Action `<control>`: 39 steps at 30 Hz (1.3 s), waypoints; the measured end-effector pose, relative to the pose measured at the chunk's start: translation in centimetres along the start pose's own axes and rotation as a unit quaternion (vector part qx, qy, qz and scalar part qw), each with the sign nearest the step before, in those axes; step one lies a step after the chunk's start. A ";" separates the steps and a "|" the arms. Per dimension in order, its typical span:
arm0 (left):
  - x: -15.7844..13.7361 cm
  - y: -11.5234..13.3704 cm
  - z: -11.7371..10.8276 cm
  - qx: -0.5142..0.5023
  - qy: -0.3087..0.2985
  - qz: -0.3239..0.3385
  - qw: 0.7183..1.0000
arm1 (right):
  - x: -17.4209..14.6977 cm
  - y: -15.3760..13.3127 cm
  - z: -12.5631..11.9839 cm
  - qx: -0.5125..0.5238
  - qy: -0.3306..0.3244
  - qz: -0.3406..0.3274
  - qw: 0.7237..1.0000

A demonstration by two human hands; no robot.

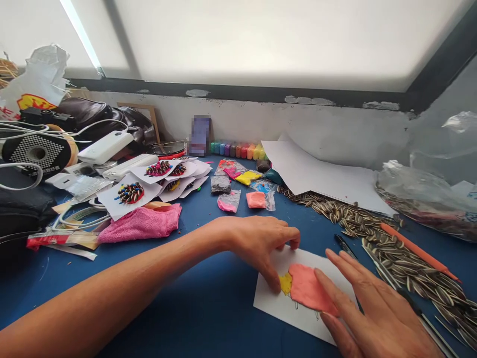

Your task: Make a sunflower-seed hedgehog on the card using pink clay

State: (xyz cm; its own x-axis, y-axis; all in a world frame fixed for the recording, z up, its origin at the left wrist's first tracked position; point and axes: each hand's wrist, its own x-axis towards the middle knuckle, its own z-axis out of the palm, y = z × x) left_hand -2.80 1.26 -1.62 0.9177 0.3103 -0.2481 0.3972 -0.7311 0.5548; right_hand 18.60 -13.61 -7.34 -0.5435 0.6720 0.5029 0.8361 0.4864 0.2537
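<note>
Lower right of frame, salmon clay (309,286) lies flat on white paper (269,300) beside yellow clay (285,283), left hand (257,238) fingers arched apart, right hand (383,303) fingers spread at its edge; apparently shaping, next move likely wanting gentle edge pressure.

White plastic bag (46,69): I see it at the left edge, behind a black dotted disc (22,154).
White oblong device (104,147): I spot it just beside the disc, a dark glossy bag (89,114) behind it.
Pink towel (141,223): on my feed, rumpled on the blue desk (179,308).
Bright window (261,44): fills the top of my view.
</note>
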 end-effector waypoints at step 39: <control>0.8 2.4 2.1 0.038 0.101 0.027 0.994 | -0.3 1.7 0.2 -0.032 -0.037 -0.002 0.999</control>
State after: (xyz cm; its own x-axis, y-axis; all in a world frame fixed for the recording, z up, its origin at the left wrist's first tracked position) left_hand -1.15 -1.54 -2.19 0.9240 0.3789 -0.0511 0.3523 -0.7919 0.4988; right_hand 20.17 -12.86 -7.27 -0.5489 0.7102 0.4407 0.8356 0.4535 0.3099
